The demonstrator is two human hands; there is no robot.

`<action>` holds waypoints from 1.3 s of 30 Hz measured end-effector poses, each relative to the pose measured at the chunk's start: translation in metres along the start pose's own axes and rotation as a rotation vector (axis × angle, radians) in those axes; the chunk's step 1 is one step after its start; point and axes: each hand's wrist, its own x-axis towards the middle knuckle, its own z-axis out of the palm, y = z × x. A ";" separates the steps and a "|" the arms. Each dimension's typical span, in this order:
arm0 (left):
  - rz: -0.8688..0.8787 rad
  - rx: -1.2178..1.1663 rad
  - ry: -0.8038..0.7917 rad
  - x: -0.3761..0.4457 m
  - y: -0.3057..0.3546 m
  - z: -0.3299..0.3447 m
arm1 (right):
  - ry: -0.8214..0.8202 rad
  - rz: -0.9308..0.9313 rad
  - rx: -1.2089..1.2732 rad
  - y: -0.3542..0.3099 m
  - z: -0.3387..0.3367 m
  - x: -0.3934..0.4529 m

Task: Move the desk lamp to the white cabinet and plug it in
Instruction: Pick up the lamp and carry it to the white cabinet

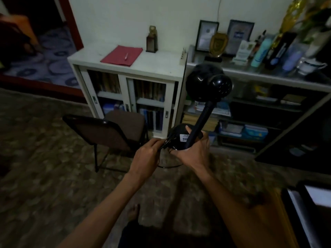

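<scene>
A black desk lamp [207,83] with a round shade and a flexible neck is held in the air in front of me. My right hand [194,151] grips its round base, which bears a white label. My left hand [148,154] pinches the lamp's black cord beside the base, and a loop of cord [170,166] hangs below. The white cabinet [161,67] with sliding glass doors stands against the wall straight ahead, beyond my hands.
On the cabinet top lie a red folder [118,57] with a pen, a small trophy [151,40] and a white power strip [183,55] at its right edge. A brown chair [107,131] stands before the cabinet. A cluttered shelf unit [259,74] runs to the right.
</scene>
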 end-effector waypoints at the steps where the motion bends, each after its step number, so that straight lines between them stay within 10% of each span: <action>1: 0.010 0.002 0.008 0.021 -0.019 -0.001 | -0.007 -0.015 -0.008 -0.008 0.015 0.023; 18: 0.120 -0.026 0.122 0.391 -0.246 -0.003 | -0.001 -0.032 -0.153 -0.119 0.163 0.393; 39: -0.337 -0.301 -0.054 0.696 -0.403 0.116 | -0.167 0.030 -0.074 -0.061 0.304 0.725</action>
